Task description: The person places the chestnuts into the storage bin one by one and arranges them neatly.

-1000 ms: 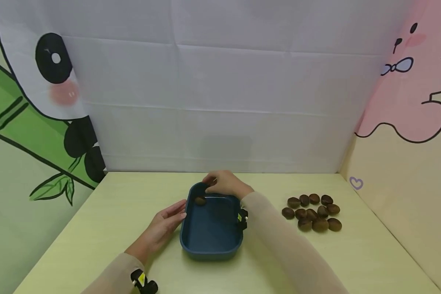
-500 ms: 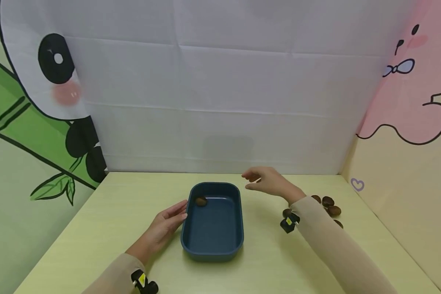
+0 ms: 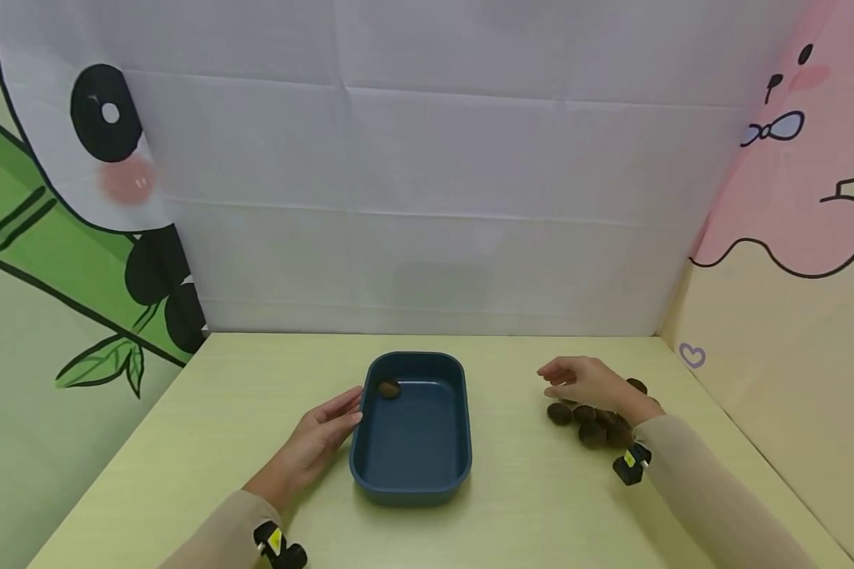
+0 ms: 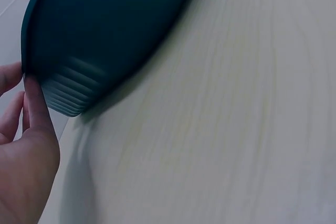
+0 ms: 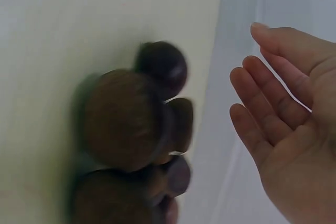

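Observation:
A dark blue rectangular box [image 3: 410,442] stands on the table, with one chestnut [image 3: 389,389] inside near its far left corner. My left hand [image 3: 313,442] rests its extended fingers and thumb against the box's left side; the left wrist view shows the thumb [image 4: 38,103] touching the box wall. Over the far left part of a group of chestnuts [image 3: 592,433] hovers my right hand [image 3: 589,385], which covers some of them. In the right wrist view this hand [image 5: 289,114] has loosely bent fingers with nothing between them, apart from the chestnuts [image 5: 123,121].
The pale yellow table [image 3: 256,379] ends at a white cloth backdrop [image 3: 427,197]. Printed cartoon walls flank it left and right. Black wrist cameras [image 3: 632,464] sit at both sleeves.
My right hand has left the box's far side, moved right across the table and come over the chestnut group. The left hand, the box and the chestnut inside have stayed in place.

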`<state>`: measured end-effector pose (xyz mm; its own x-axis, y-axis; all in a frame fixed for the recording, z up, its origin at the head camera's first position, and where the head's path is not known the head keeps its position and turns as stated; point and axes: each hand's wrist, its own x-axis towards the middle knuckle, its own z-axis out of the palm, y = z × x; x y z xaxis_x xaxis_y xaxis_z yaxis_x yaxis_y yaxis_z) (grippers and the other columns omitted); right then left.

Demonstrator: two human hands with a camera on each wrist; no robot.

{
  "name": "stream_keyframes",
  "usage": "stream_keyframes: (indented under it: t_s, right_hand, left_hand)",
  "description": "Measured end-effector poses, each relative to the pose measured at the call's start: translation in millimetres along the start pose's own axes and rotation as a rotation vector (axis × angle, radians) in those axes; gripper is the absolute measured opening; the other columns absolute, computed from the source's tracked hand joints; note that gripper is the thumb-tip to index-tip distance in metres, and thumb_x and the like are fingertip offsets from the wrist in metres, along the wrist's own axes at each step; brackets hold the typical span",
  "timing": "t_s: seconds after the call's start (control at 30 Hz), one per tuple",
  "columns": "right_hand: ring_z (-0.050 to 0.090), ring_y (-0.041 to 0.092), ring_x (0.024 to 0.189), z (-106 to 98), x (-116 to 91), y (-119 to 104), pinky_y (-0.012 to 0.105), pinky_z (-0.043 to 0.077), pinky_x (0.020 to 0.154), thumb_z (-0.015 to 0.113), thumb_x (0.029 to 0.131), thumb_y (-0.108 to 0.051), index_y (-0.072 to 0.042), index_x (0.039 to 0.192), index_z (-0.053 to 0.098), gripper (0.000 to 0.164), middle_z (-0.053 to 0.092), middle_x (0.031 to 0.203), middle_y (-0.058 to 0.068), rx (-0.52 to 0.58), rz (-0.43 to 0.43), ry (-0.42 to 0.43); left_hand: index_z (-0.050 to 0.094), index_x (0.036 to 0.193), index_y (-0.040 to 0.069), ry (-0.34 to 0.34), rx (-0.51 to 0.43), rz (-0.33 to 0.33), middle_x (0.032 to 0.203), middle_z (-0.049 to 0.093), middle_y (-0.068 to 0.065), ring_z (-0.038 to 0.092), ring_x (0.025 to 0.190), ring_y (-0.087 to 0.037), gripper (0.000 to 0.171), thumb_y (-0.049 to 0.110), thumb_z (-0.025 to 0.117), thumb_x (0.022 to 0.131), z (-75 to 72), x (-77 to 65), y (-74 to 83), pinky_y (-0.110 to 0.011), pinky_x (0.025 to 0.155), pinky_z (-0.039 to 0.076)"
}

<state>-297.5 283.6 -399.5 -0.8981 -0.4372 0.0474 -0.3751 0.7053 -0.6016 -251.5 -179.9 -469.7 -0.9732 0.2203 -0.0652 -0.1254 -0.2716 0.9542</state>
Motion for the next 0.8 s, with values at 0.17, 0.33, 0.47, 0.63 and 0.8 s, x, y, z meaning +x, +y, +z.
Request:
stream_keyframes:
  t_s: [0.17, 0.33, 0.47, 0.63, 0.8]
  right_hand:
    - [0.065, 0.023, 0.105, 7, -10, 19, 0.042, 0.055, 0.091, 0.072, 0.095, -0.02, -0.002, 0.126, 0.066, 0.037, 0.069, 0.116, 0.013, 0.03, 0.041, -0.012]
    - [0.065, 0.025, 0.106, 12, -14, 28, 0.045, 0.054, 0.092, 0.074, 0.093, -0.019, -0.003, 0.124, 0.067, 0.036, 0.07, 0.114, 0.008, 0.033, 0.056, -0.018]
    - [0.065, 0.023, 0.105, 16, -16, 32, 0.046, 0.053, 0.091, 0.076, 0.091, -0.021, -0.007, 0.123, 0.068, 0.036, 0.07, 0.113, 0.003, 0.005, 0.054, -0.025]
    - [0.065, 0.028, 0.107, 18, -17, 32, 0.053, 0.051, 0.094, 0.079, 0.088, -0.022, -0.009, 0.121, 0.069, 0.037, 0.07, 0.116, 0.006, -0.051, 0.029, -0.023]
    - [0.059, 0.036, 0.118, 19, -19, 31, 0.058, 0.046, 0.098, 0.08, 0.088, -0.025, -0.016, 0.121, 0.07, 0.036, 0.066, 0.126, 0.009, -0.098, 0.061, -0.027]
  left_hand:
    - [0.034, 0.153, -0.005, 0.004, 0.003, 0.002, 0.154, 0.038, -0.021, 0.051, 0.13, -0.012, 0.06, -0.004, 0.059, 0.098, -0.2, 0.4, -0.1, -0.024, 0.104, 0.045]
    - [0.035, 0.153, -0.004, 0.006, -0.001, 0.003, 0.155, 0.038, -0.021, 0.048, 0.134, -0.015, 0.06, -0.003, 0.059, 0.098, -0.3, 1.0, -0.4, -0.024, 0.104, 0.045]
    - [0.035, 0.153, -0.004, 0.005, -0.002, -0.004, 0.156, 0.037, -0.021, 0.045, 0.137, -0.018, 0.06, -0.003, 0.059, 0.098, -0.2, 1.0, -0.6, -0.024, 0.105, 0.045]
    - [0.035, 0.153, -0.003, 0.002, -0.001, -0.005, 0.156, 0.035, -0.021, 0.042, 0.139, -0.02, 0.06, -0.003, 0.059, 0.098, 0.2, 0.9, -0.4, -0.025, 0.105, 0.044]
    - [0.035, 0.153, -0.003, 0.004, -0.002, -0.006, 0.156, 0.035, -0.021, 0.041, 0.14, -0.02, 0.06, -0.003, 0.059, 0.098, 0.6, 0.8, 0.1, -0.025, 0.105, 0.044]
